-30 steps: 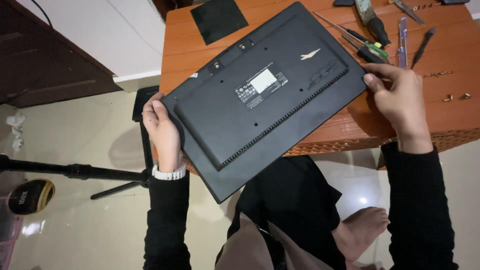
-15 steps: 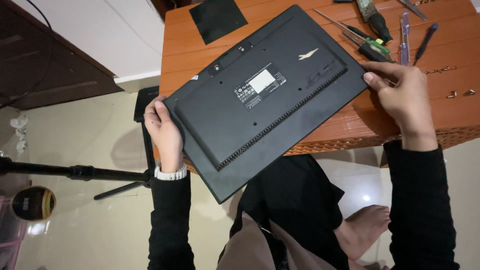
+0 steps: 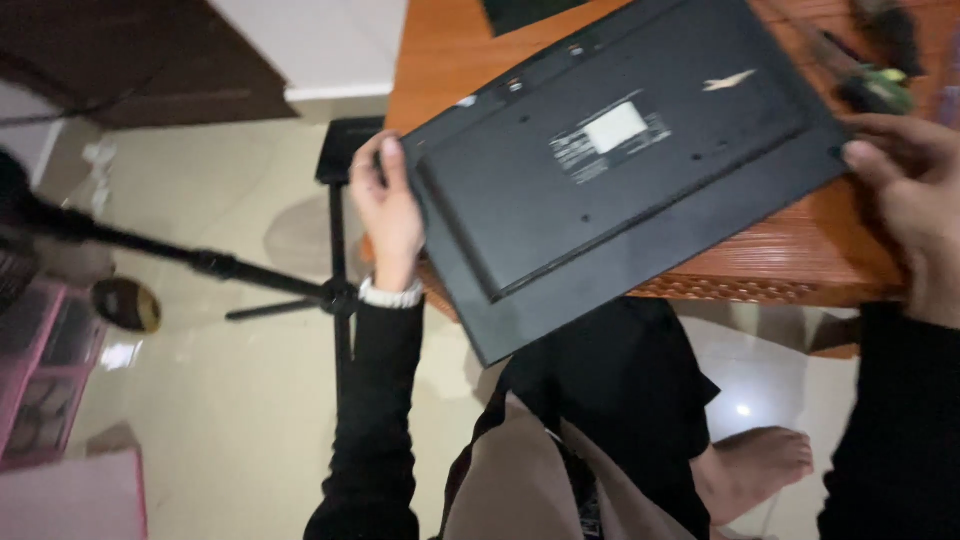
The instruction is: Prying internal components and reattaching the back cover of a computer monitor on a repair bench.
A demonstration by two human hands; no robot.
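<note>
A large black flat monitor (image 3: 620,170) lies face down on the wooden table (image 3: 800,250), its back panel with a white label facing up and one corner hanging over the table's near edge. My left hand (image 3: 385,210) grips its left edge, a pale band around the wrist. My right hand (image 3: 905,190) holds the right corner of the monitor. The picture is blurred by motion.
Screwdrivers with a green and black handle (image 3: 875,85) lie at the table's far right. A black tripod stand (image 3: 330,290) stands on the pale tiled floor to the left. Pink boxes (image 3: 40,350) sit at the far left. My bare foot (image 3: 755,460) rests below the table.
The view has swung to the right and moved closer. Both hands keep their hold on the monitor, which has shifted slightly over the table edge.
</note>
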